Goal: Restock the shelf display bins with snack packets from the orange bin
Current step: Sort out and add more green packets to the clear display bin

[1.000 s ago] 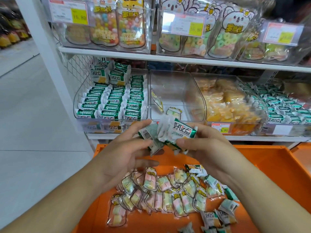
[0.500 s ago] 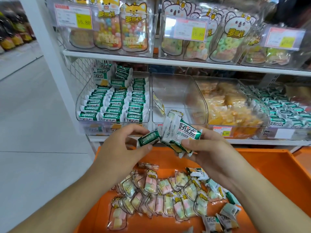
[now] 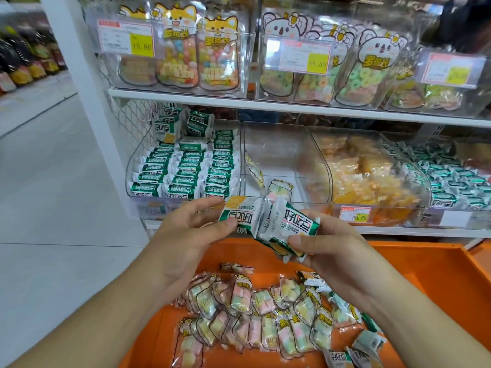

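The left hand (image 3: 186, 235) pinches one green-and-white packet (image 3: 240, 215) by its edge; the right hand (image 3: 326, 243) grips a small fan of the same packets (image 3: 285, 225), seemingly squaring them so the print faces one way before shelving. They hover above the orange bin (image 3: 414, 264), where pastel marshmallow packets (image 3: 255, 320) lie loose. Just behind, the left display bin (image 3: 183, 168) already holds neat rows of matching packets; the middle bin (image 3: 281, 160) is nearly bare. Packets read 好吃点; price tags (image 3: 142, 46) show 16.80.

Green-white snack packets (image 3: 268, 224) fanned above the orange bin (image 3: 435, 264).
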`<action>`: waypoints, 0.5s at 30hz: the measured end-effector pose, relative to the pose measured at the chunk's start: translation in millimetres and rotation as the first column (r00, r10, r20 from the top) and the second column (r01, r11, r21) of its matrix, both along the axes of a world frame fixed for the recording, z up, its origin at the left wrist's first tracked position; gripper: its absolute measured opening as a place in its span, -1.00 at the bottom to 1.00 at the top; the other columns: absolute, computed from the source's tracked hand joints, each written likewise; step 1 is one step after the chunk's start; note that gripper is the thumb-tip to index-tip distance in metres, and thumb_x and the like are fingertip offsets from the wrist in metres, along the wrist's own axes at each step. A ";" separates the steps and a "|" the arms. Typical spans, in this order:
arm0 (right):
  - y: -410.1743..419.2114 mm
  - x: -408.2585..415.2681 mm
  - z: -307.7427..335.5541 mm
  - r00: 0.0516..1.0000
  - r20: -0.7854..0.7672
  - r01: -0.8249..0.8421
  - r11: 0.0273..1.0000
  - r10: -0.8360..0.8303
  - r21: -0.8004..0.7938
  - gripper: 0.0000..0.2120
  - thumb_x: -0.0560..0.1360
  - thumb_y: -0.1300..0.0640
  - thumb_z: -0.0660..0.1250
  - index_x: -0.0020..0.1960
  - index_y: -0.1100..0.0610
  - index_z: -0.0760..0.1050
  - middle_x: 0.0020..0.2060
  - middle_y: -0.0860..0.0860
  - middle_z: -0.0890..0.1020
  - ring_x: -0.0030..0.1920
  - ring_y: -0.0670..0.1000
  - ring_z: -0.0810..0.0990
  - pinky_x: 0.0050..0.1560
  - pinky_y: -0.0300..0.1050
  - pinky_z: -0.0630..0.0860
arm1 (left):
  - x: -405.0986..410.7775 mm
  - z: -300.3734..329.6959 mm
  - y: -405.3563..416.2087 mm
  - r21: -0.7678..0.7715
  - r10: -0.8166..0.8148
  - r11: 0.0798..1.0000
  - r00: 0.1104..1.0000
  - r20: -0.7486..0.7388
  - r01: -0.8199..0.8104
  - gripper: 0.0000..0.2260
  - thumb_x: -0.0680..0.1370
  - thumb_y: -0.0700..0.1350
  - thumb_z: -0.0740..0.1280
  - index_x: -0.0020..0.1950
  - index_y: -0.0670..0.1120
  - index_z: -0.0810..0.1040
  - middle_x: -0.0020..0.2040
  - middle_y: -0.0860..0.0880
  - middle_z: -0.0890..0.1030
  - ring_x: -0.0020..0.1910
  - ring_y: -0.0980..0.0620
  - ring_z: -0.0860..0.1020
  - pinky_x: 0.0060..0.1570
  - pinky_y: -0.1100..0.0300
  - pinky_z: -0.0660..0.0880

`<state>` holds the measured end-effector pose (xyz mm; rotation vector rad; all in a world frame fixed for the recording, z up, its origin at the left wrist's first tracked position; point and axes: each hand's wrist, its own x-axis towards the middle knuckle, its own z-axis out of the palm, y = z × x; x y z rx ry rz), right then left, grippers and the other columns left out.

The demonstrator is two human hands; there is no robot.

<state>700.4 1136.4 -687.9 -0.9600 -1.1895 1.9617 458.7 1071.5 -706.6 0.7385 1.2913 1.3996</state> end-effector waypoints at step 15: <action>2.5 5.8 4.9 1.000 0.017 0.021 0.997 -0.022 0.072 -0.45 0.37 0.36 0.49 0.35 0.26 0.56 0.24 0.29 0.66 0.30 0.33 0.62 0.40 0.23 0.46 | -11.3 9.9 4.9 -0.074 -0.025 0.997 0.999 0.042 0.028 -0.65 0.51 -0.23 0.49 0.29 -0.05 0.65 0.14 -0.15 0.74 0.10 -0.18 0.73 0.03 -0.07 0.65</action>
